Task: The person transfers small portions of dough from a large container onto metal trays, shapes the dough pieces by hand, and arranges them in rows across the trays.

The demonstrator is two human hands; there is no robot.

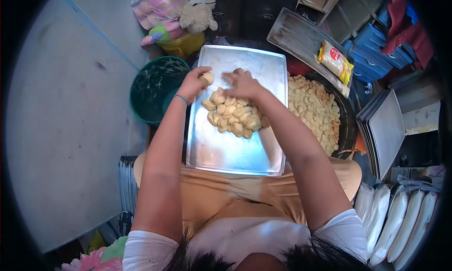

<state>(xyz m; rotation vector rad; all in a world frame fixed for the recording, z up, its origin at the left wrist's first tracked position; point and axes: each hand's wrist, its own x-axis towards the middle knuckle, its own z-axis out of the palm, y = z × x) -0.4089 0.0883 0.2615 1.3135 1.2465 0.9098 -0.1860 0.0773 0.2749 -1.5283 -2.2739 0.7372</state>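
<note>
A pile of pale golden, roundish biscuits (233, 116) lies on a shiny metal baking tray (226, 155) across the lap. My left hand (192, 84), with a green band at the wrist, is closed around a biscuit (207, 76) near the tray's left edge. Over the upper part of the pile is my right hand (244, 86), its fingers spread and slightly blurred. The thumb side hangs close to the top biscuits; whether it touches them I cannot tell.
A wide dark basin of many more biscuits (313, 108) stands at the right. Left of the tray is a green bucket (155, 90). A yellow-and-white packet (335, 61) lies on a worn tray (301, 33). Stacked trays (383, 132) and white plastic-wrapped packs (395, 224) stand farther right.
</note>
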